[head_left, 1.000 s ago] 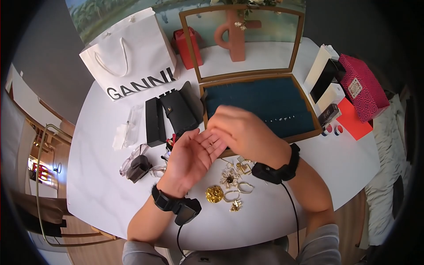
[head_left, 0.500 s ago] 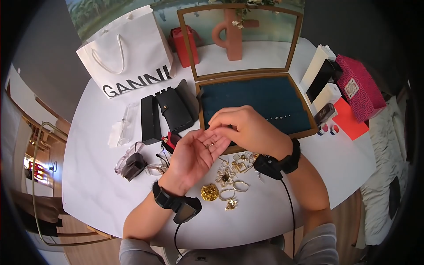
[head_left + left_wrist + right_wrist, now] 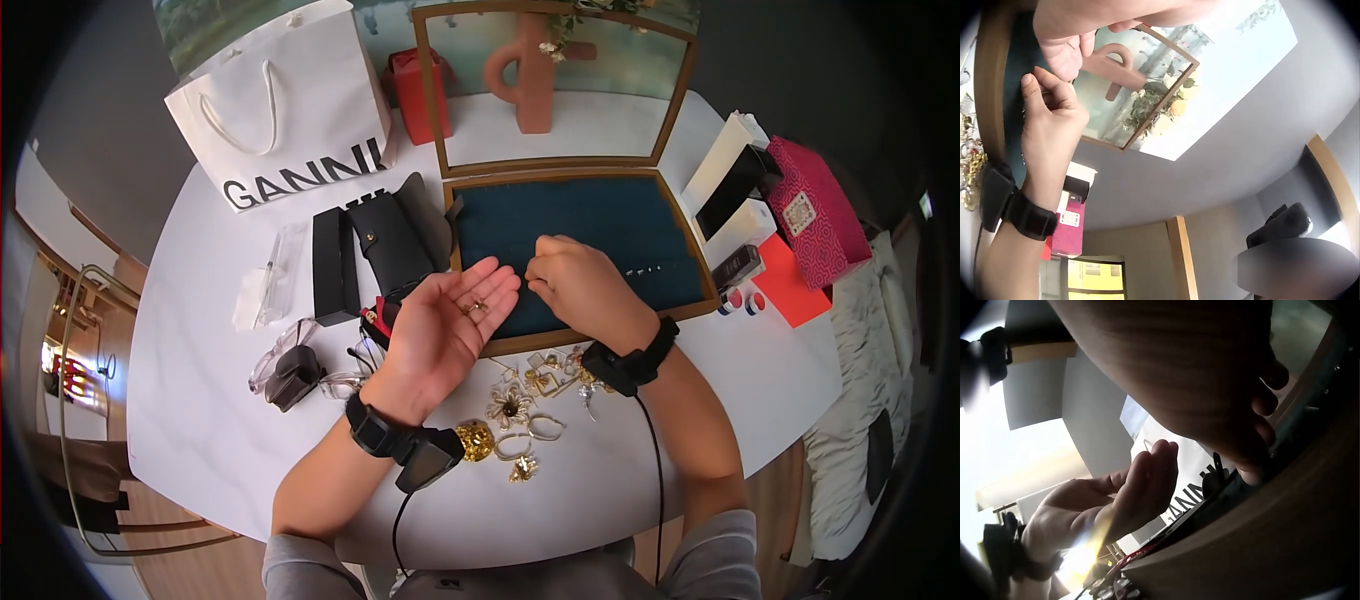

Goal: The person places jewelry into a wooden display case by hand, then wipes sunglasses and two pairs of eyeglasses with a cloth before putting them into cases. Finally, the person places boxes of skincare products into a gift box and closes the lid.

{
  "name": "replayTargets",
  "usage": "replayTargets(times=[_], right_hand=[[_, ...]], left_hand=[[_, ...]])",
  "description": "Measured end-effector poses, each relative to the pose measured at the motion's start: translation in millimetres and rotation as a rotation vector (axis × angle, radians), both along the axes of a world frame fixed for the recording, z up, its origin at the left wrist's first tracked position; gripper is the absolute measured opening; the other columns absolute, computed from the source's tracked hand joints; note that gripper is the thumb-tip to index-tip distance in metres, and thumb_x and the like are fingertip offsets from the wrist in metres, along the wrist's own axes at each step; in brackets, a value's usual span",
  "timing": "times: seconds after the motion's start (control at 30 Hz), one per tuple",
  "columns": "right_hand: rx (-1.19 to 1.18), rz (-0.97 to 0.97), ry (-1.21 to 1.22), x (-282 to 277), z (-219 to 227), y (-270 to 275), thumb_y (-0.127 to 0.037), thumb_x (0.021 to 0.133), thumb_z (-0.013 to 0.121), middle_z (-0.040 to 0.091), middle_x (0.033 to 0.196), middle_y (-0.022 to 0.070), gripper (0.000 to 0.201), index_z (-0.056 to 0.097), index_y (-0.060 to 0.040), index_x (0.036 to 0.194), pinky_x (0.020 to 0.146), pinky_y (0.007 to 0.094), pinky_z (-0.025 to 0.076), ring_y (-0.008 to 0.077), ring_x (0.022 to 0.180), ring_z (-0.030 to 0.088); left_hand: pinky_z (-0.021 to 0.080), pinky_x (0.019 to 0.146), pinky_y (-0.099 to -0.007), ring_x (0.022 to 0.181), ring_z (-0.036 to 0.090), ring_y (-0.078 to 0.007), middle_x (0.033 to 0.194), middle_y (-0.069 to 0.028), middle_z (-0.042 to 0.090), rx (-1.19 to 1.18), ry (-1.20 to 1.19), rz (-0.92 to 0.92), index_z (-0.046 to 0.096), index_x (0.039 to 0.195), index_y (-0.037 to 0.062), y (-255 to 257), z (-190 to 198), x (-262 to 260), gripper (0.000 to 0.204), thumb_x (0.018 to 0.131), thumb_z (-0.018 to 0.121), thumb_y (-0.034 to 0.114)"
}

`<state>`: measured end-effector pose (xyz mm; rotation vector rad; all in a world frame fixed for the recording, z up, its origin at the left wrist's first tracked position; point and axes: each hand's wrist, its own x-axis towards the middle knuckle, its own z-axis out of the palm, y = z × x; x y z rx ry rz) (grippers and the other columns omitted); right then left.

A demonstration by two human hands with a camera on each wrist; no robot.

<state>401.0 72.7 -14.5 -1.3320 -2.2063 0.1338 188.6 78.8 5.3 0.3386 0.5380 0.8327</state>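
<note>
Palm up, my left hand (image 3: 440, 335) lies over the front left of the display case, fingers straight, with a few small gold jewellery pieces (image 3: 474, 307) on them. My right hand (image 3: 580, 285) is above the blue lining (image 3: 570, 215) of the case, just right of the left fingertips. In the left wrist view its thumb and forefinger pinch together; the tiny piece of jewellery between them is almost hidden by the fingertips. A short row of small studs (image 3: 645, 270) sits in the lining right of this hand. The glass lid (image 3: 428, 100) stands raised behind.
Gold jewellery, with a flower brooch (image 3: 508, 406) and a round gold piece (image 3: 474, 440), lies before the case. Glasses (image 3: 292, 375), a black case (image 3: 385, 245) and a white paper bag (image 3: 290, 110) are left. Boxes and a pink patterned box (image 3: 815, 210) stand right.
My right hand has left the left palm and moved right over the blue lining, fingertips pinched. The left hand stays palm up with jewellery on its fingers.
</note>
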Motion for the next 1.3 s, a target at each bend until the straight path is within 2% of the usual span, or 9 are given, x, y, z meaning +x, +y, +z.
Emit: replayTargets(times=[0.3,0.5,0.57,0.6,0.67,0.7,0.8,1.1,1.3], right_hand=[[-0.002,-0.090,0.062,-2,11,1,-0.001,0.081,0.065,0.056,0.080,0.0111,0.006,0.059,-0.0020,0.079,0.067,0.0410,0.051,0.0320,0.078,0.062],[-0.200,0.106,0.453,-14,41,-10,0.001,0.082,0.064,0.060,0.085,0.0133,0.006,0.063,0.0014,0.088,0.066,0.0384,0.049,0.0316,0.074,0.062],[-0.192,0.204,0.426,-16,41,-12,0.003,0.084,0.064,0.058,0.082,0.0081,0.010,0.066,0.0024,0.093,0.058,0.0281,0.041,0.0141,0.063,0.050],[-0.193,0.203,0.427,-15,39,-11,0.003,0.084,0.064,0.058,0.082,0.0081,0.010,0.066,0.0024,0.093,0.058,0.0281,0.041,0.0141,0.063,0.050],[-0.128,0.040,0.343,-7,33,-7,0.001,0.082,0.064,0.063,0.089,0.0144,0.006,0.064,0.0016,0.089,0.067,0.0410,0.049,0.0347,0.078,0.063],[-0.182,-0.046,0.233,-2,31,-7,0.002,0.082,0.064,0.064,0.090,0.0143,0.005,0.064,0.0007,0.087,0.069,0.0426,0.050,0.0360,0.081,0.064],[-0.167,-0.127,0.050,6,20,-9,0.001,0.082,0.065,0.063,0.088,0.0139,0.004,0.065,-0.0005,0.085,0.070,0.0437,0.051,0.0362,0.081,0.064],[-0.095,-0.124,-0.092,2,10,-3,0.000,0.082,0.065,0.061,0.085,0.0151,0.007,0.063,-0.0014,0.076,0.070,0.0436,0.053,0.0353,0.079,0.065],[-0.016,-0.135,-0.110,5,-2,2,0.000,0.086,0.062,0.060,0.087,0.0174,0.003,0.059,0.0004,0.085,0.071,0.0458,0.053,0.0354,0.077,0.064]], left_hand=[[0.045,0.112,-0.0404,0.123,0.058,-0.0325,0.131,-0.0239,0.057,-0.028,0.045,-0.028,0.047,0.133,-0.0105,-2,-4,4,0.044,0.101,0.038,0.018],[0.045,0.112,-0.0391,0.124,0.058,-0.0307,0.132,-0.0229,0.058,-0.007,0.006,-0.080,0.049,0.132,-0.0107,-1,-7,4,0.044,0.102,0.038,0.019],[0.045,0.112,-0.0392,0.125,0.058,-0.0306,0.134,-0.0227,0.058,0.023,0.055,-0.102,0.049,0.132,-0.0111,-2,-9,3,0.044,0.102,0.038,0.019],[0.045,0.112,-0.0392,0.125,0.058,-0.0306,0.134,-0.0227,0.058,0.022,0.056,-0.103,0.049,0.132,-0.0111,-3,-8,3,0.044,0.102,0.038,0.019],[0.044,0.113,-0.0393,0.126,0.058,-0.0310,0.134,-0.0229,0.058,-0.020,0.028,-0.073,0.049,0.133,-0.0109,-4,-4,5,0.044,0.102,0.038,0.019],[0.044,0.113,-0.0393,0.126,0.058,-0.0310,0.134,-0.0229,0.058,-0.017,0.026,-0.072,0.049,0.133,-0.0109,-4,-3,5,0.044,0.102,0.038,0.019],[0.044,0.113,-0.0395,0.126,0.058,-0.0313,0.133,-0.0230,0.058,-0.028,0.055,-0.052,0.049,0.133,-0.0105,-4,-3,5,0.044,0.102,0.037,0.019],[0.045,0.112,-0.0399,0.125,0.058,-0.0315,0.133,-0.0229,0.058,-0.023,0.058,-0.052,0.049,0.133,-0.0100,-4,-2,5,0.044,0.102,0.037,0.019],[0.045,0.112,-0.0398,0.125,0.058,-0.0315,0.133,-0.0231,0.058,-0.026,0.059,-0.063,0.049,0.133,-0.0100,-5,-1,7,0.044,0.103,0.036,0.019]])
